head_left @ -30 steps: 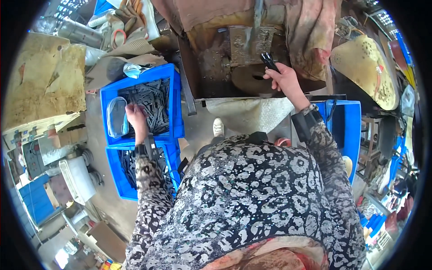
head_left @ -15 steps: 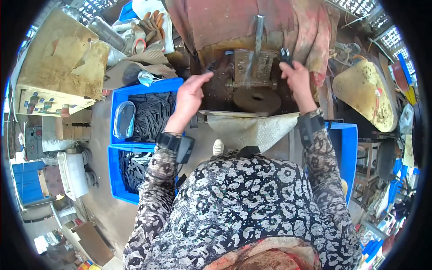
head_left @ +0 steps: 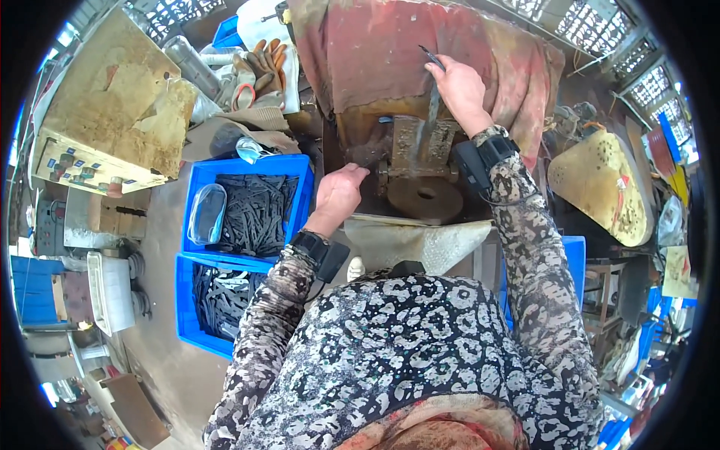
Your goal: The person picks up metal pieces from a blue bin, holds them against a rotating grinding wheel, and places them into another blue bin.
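My right hand [head_left: 463, 94] is raised in front of a reddish cloth, its fingers pinched on a dark narrow strip [head_left: 430, 55] that points up and left. Lower down, my left hand [head_left: 339, 196] hovers left of a machine, fingers curled together; whatever they hold, if anything, is lost against the dark background. Between and below the hands lies a brown round disc [head_left: 425, 199] with a hole in its middle. Behind it stands a wet, rough metal block [head_left: 409, 142], with a metal pipe [head_left: 433, 112] coming down over it.
Two blue bins [head_left: 301, 206] at my left hold many dark flat strips; a clear plastic tub [head_left: 207, 215] sits in the farther one. The reddish cloth [head_left: 405, 56] drapes behind the machine. A whitish sheet [head_left: 420, 244] hangs in front. Another blue bin [head_left: 574, 262] stands at my right.
My right hand has moved up and left, away from the machine's right side, carrying the dark strip to the cloth. My left hand has dropped lower and slightly right.
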### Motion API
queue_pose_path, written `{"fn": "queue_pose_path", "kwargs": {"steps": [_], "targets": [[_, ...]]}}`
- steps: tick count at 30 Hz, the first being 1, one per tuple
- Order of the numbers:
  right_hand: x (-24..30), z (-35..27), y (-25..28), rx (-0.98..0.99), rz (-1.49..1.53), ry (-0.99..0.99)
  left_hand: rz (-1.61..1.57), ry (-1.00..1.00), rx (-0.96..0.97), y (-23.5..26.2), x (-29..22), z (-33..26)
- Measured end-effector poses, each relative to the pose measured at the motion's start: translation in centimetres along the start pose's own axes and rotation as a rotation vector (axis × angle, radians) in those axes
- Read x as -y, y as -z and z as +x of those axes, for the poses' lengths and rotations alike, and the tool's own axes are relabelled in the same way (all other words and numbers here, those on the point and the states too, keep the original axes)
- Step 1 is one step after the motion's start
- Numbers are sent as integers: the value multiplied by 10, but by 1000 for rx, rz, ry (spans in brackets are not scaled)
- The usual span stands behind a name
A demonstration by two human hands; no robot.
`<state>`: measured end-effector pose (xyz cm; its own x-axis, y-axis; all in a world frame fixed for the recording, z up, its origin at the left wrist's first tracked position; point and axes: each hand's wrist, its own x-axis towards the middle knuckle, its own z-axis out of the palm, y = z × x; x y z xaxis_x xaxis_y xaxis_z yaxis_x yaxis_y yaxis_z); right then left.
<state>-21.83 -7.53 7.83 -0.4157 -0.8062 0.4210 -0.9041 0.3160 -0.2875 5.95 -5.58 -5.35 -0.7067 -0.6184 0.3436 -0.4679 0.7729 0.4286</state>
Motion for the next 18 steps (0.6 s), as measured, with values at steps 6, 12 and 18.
{"fn": "queue_pose_path", "kwargs": {"steps": [6,12,18], "targets": [[6,-3,5,-9,-18,4,17,4,23,1,-2,-3],[1,0,1,18,29,-21,21,1,41,1,-3,-2],[4,0,3,48,14,-33,19,-9,42,3,-3,-3]]}}
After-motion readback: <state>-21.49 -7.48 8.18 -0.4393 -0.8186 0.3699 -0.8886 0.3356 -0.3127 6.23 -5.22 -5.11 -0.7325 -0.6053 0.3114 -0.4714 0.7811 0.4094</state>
